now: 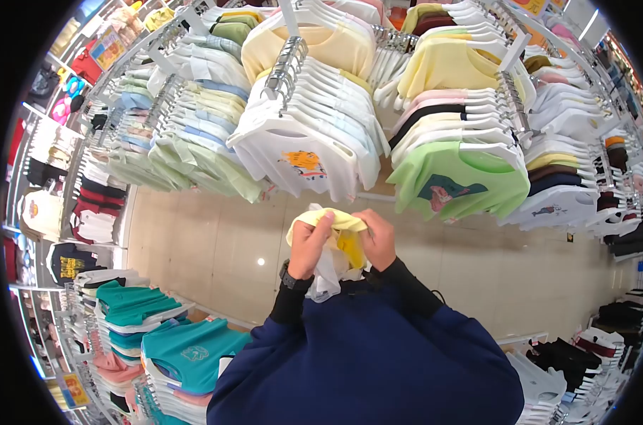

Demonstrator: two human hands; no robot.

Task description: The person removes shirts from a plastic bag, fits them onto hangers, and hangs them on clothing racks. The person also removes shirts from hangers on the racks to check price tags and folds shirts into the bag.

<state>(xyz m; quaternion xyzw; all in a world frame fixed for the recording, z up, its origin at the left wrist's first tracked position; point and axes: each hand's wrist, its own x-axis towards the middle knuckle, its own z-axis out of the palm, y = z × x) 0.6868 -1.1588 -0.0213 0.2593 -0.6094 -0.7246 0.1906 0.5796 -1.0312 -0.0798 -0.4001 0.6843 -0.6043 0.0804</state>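
Note:
My left hand (309,246) and my right hand (376,239) are both closed on a pale yellow garment (346,222), held up in front of my chest. The fabric is bunched and stretched between them, with the thumbs on top. Its exact kind is hard to make out. Below it hangs a crumpled, whitish see-through plastic bag (326,275), close to my left wrist. A brighter yellow patch (350,249) shows between the hands; whether it belongs to the garment or sits in the bag, I cannot tell. A dark watch is on my left wrist.
Ahead are racks of hanging clothes, including a white printed T-shirt (303,152) and a light green T-shirt (459,177). Teal shirts (194,350) hang at lower left, dark clothes (566,361) at lower right. Glossy tiled floor (215,248) lies between the racks.

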